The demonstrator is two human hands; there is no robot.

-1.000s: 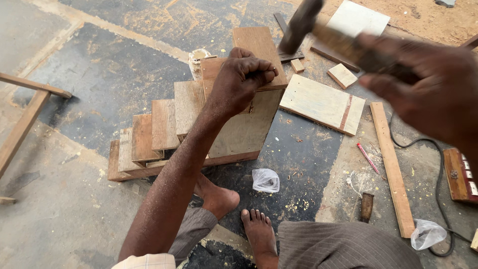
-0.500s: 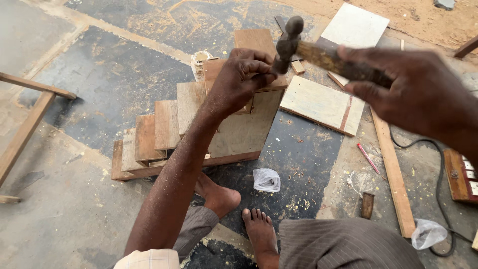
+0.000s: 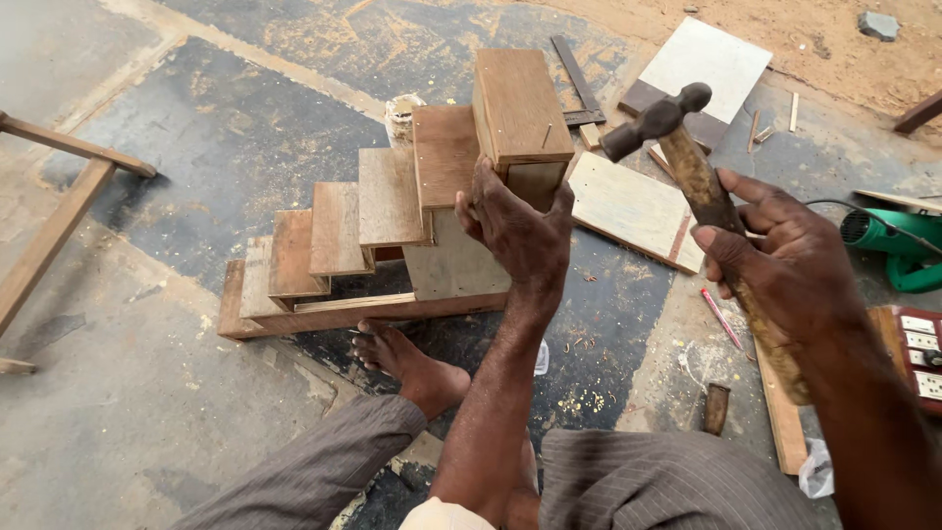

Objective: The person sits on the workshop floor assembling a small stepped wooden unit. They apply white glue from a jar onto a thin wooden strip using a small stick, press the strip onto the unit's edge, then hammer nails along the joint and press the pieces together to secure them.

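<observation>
A small wooden staircase model (image 3: 392,221) stands on the floor, its steps rising to the right to a top block (image 3: 518,113). A nail (image 3: 546,135) sticks out of that block's right edge. My left hand (image 3: 518,231) presses against the side panel under the top block, fingers spread on the wood. My right hand (image 3: 780,270) grips the wooden handle of a hammer (image 3: 677,147), whose dark metal head hangs just right of the nail. My bare foot (image 3: 407,363) rests against the base of the model.
A flat pale board (image 3: 628,206) lies right of the model, another board (image 3: 702,64) beyond it. A metal square (image 3: 579,88), a red pencil (image 3: 721,319), a green power tool (image 3: 898,240), a chisel (image 3: 716,407) and long wooden battens (image 3: 59,231) lie around on the concrete floor.
The view has dropped and pulled back. My left hand moved from pinching at the top block down to its side. The hammer swung back to the right, away from the nail.
</observation>
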